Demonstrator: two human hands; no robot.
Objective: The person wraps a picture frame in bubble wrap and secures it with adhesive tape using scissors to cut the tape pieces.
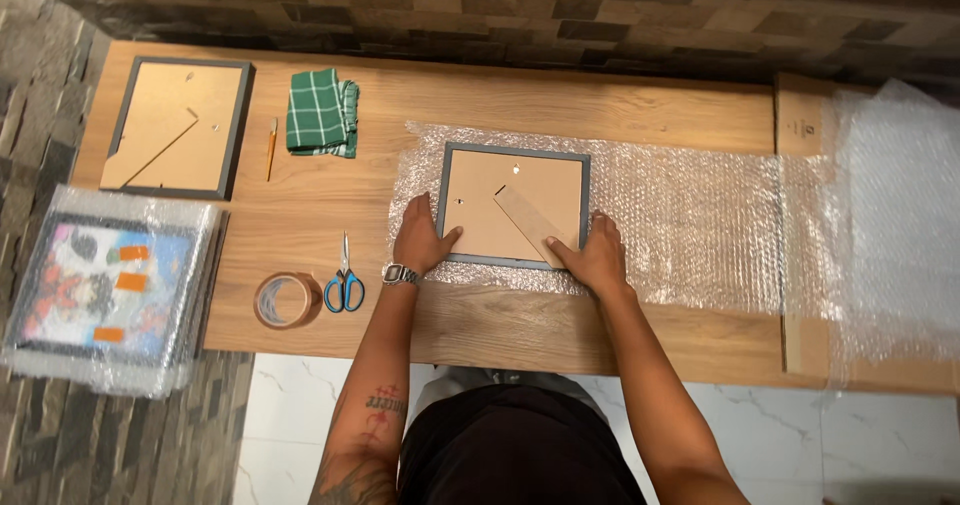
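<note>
While both hands press flat on it, the picture frame (513, 205) lies face-down on the bubble wrap (690, 215), mid-table (640, 115); I judge this the positioning step, before any wrapping over.

Left to right: a wrapped picture (108, 285) sits off the table's left edge, taped with orange strips. A second frame (178, 128) lies face-down at far left, then a pencil (271, 148) and a folded green cloth (322, 113). Tape roll (287, 300) and scissors (344, 280) rest near the front edge, just beside the left wrist.

Left hand (423, 237): open, fingers spread, palm on the frame's left edge. Right hand (596, 255): open, flat on the lower right corner, fingertips touching the stand flap. Neither grips anything.

Frame: grey rim, tan backing board, diagonal stand flap, small hanger holes. Wrap runs well to the right, off the table.

Next move, by my judgement, calls for lifting a free wrap edge over the frame; scissors and tape within left reach.
</note>
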